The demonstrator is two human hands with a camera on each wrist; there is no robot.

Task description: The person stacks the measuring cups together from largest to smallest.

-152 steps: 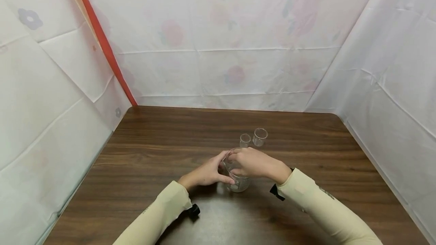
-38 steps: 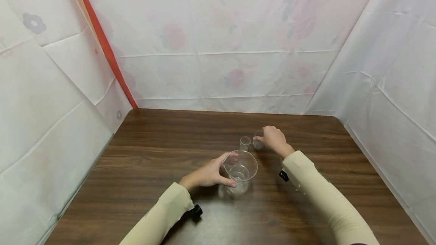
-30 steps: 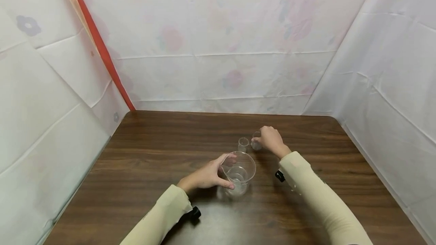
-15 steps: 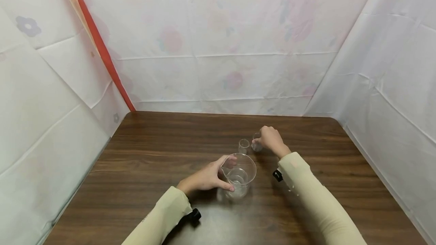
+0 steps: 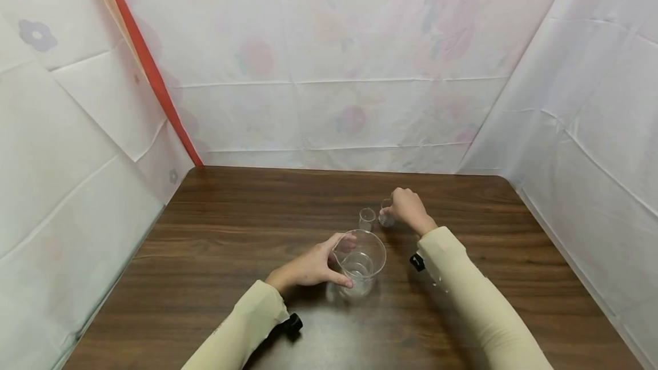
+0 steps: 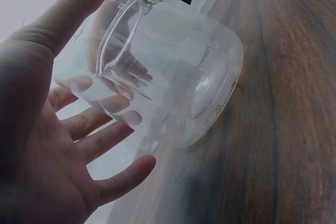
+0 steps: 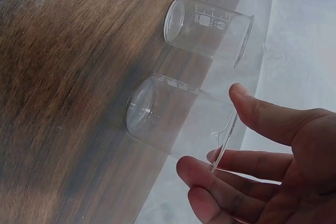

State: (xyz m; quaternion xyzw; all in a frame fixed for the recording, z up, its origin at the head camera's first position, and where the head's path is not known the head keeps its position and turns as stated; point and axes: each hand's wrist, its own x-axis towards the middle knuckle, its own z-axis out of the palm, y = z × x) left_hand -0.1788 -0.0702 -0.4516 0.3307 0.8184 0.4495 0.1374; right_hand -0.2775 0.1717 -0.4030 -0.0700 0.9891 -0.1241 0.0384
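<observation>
My left hand (image 5: 311, 264) holds the side of a large clear glass beaker (image 5: 366, 289) standing on the table, thumb near me and fingers round the far side. White volume marks show on its wall (image 6: 220, 72) in the left wrist view. Inside it stands a smaller glass beaker (image 5: 358, 263). Farther back, my right hand (image 5: 409, 210) grips a small beaker (image 5: 385, 218) by its rim; in the right wrist view the thumb (image 7: 262, 116) and fingers are at opposite sides of the mouth. Just left of that is the smallest beaker (image 5: 366, 220), upright and untouched.
The brown wood-grain table (image 5: 247, 210) has its back edge against a pale flowered curtain (image 5: 319, 44). White sheeting (image 5: 581, 147) hangs along both sides, with a red strip (image 5: 149, 64) at the left. Black wrist cameras (image 5: 293, 324) sit under the cuffs.
My right hand, at first inside the large beaker, has come out and moved back and right to the small beaker. Over the last second both hands have kept nearly still.
</observation>
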